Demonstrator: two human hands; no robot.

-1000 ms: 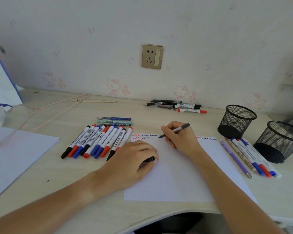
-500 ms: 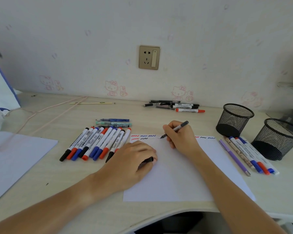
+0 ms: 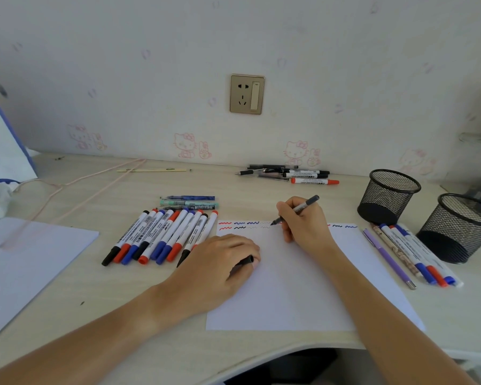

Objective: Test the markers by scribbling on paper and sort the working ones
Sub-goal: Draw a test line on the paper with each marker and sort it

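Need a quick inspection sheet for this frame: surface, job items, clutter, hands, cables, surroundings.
Surface: pale wood desk, sheet of paper with scribbles along its top edge.
Job's things: row of markers left of the sheet; sorted pens right; two mesh cups.
Clutter: pen pile by the wall; second sheet far left.
Hands: right hand grips grey pen, tip on paper; left hand holds black cap.
Cables: pink cord.
Surroundings: wall socket.
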